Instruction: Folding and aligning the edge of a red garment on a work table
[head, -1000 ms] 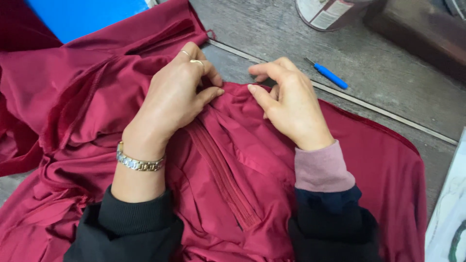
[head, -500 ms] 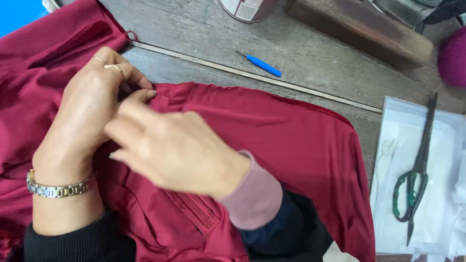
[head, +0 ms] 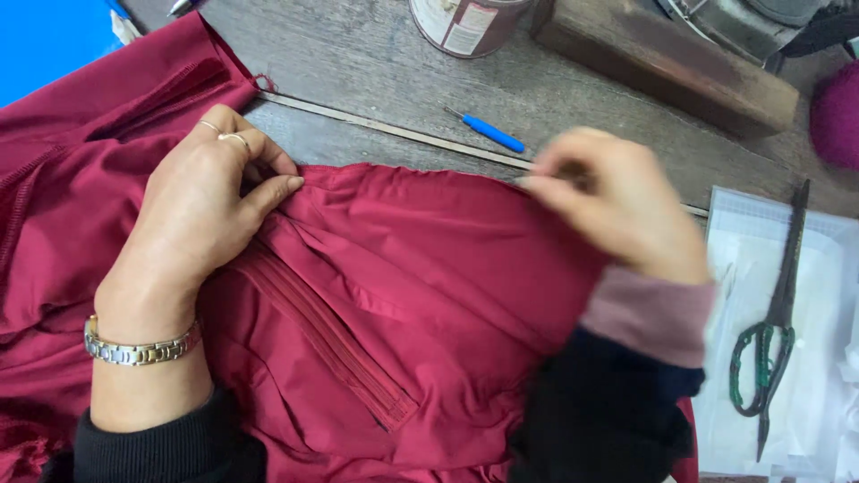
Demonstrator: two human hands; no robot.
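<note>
A dark red garment (head: 429, 268) with a sewn-in zip (head: 331, 344) lies spread over a wooden table (head: 358, 63). My left hand (head: 210, 206), with rings and a metal wristwatch, presses flat on the cloth near the zip's upper end, thumb on a fold. My right hand (head: 617, 210) is blurred at the garment's far right edge, fingers pinched together on the cloth's edge or close above it.
A blue-handled seam ripper (head: 488, 132) lies beyond the garment. Green-handled scissors (head: 774, 331) rest on clear plastic bags (head: 805, 259) at right. A tin can (head: 465, 22), a wooden block (head: 662, 63) and a purple ball (head: 837, 116) stand at the back.
My right hand has swung from beside the left hand out to the garment's right edge. The view has shifted, so the left hand sits further left. The zip is uncovered.
</note>
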